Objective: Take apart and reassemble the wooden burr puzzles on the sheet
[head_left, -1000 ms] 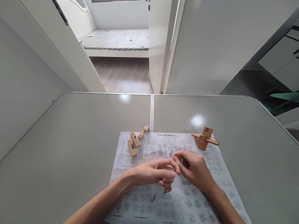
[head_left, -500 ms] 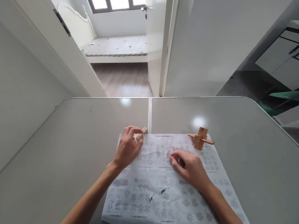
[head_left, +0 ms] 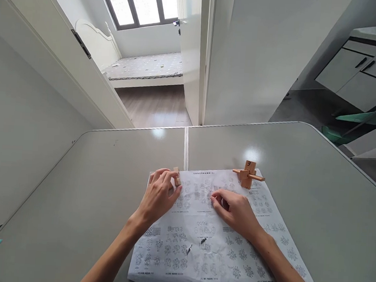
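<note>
My left hand (head_left: 159, 195) curls over the upper left of a printed instruction sheet (head_left: 205, 262), closed around a wooden puzzle piece (head_left: 177, 181). Its end shows between thumb and fingertips, and the fingers cover the rest. Another bit of pale wood (head_left: 176, 170) shows just beyond the fingertips; whether it is a separate piece I cannot tell. My right hand (head_left: 234, 209) rests on the sheet's right half, thumb and forefinger tips together, with nothing visible in them. Beyond it stands a partly interlocked wooden puzzle (head_left: 247, 175), an upright marked piece crossed by a thin bar.
The grey table (head_left: 73, 210) has a seam (head_left: 186, 147) down its middle. Two small tears (head_left: 189, 249) mark the sheet. Past the table's far edge are an open door (head_left: 191, 51), a bed (head_left: 148, 65) and, at right, a white cabinet (head_left: 354, 71).
My left fingers have shifted the wooden pieces, which now stand more upright and closer to the thumb. My right hand keeps its pose on the sheet. The camera view has tilted slightly.
</note>
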A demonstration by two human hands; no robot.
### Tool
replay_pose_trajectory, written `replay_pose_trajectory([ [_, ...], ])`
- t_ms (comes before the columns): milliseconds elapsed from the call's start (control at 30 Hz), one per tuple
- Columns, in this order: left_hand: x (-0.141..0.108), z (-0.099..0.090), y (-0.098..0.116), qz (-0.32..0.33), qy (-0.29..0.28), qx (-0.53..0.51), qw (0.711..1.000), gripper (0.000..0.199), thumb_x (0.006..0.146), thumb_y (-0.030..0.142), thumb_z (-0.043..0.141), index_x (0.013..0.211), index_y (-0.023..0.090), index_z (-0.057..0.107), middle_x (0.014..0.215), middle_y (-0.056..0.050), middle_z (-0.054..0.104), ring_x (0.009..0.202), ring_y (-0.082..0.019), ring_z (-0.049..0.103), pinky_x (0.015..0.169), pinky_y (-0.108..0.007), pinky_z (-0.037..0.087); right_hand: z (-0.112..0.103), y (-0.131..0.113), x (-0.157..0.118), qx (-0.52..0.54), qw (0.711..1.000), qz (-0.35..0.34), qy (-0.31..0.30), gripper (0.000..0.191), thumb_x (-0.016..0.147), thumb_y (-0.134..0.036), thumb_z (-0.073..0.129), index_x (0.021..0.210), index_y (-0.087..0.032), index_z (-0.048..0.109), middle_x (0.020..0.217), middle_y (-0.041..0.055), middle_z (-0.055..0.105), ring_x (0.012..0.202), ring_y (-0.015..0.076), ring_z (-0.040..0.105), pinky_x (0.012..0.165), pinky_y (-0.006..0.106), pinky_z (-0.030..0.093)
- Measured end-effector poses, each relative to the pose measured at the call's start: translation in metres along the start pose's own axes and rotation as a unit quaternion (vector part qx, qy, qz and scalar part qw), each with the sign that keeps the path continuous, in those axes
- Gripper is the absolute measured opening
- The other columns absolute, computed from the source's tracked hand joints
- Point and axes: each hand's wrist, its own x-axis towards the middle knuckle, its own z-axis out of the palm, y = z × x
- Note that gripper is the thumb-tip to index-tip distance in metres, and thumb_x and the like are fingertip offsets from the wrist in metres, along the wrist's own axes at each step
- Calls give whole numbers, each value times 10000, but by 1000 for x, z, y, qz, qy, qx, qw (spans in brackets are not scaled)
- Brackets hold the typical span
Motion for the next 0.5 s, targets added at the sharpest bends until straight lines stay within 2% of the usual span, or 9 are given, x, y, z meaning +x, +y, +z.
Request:
replay_pose_trajectory([
  [100, -5, 3, -1, 9, 36, 6, 999, 312, 988, 341, 694, 1256, 242, 569, 1262, -110, 685, 1280, -325, 575, 1098, -517, 456, 0, 1, 0, 2, 1000, 5, -1, 237, 1052, -315, 543, 883, -244, 694, 695, -7, 668, 603, 176, 588, 598, 296, 429],
  [200, -12, 9, -8, -13, 92, 10, 996, 527, 940, 404, 767, 1370, 249, 505, 1428, -154, 555, 1366, -358, 497, 1120, -548, 471, 1, 1, 1, 10, 1000, 5, -1, 247, 1055, -321, 533, 886, -238, 694, 704, -2, 670, 607, 175, 585, 600, 298, 423],
  [267, -18, 13, -13, -32, 90, 0, 995, 676, 908, 449, 803, 1449, 276, 437, 1557, -163, 451, 1428, -378, 449, 1133, -573, 475, 1, 1, 1, 17, 1000, 5, -3, 253, 1057, -326, 530, 889, -233, 695, 708, 2, 673, 608, 173, 578, 602, 299, 419],
  [333, -22, 17, -19, -26, 78, -13, 997, 800, 879, 487, 831, 1506, 296, 372, 1603, -168, 410, 1456, -391, 435, 1147, -595, 468, 1, 2, 1, 23, 1000, 10, -6, 255, 1057, -326, 531, 890, -228, 697, 708, 1, 674, 609, 170, 573, 607, 299, 418],
  [500, -25, 21, -27, -21, 69, -1, 997, 869, 854, 475, 859, 1530, 311, 339, 1579, -154, 469, 1468, -392, 455, 1178, -602, 439, 2, 3, 1, 28, 999, 17, -5, 239, 1052, -314, 536, 891, -233, 693, 715, -8, 675, 614, 166, 570, 615, 296, 417],
])
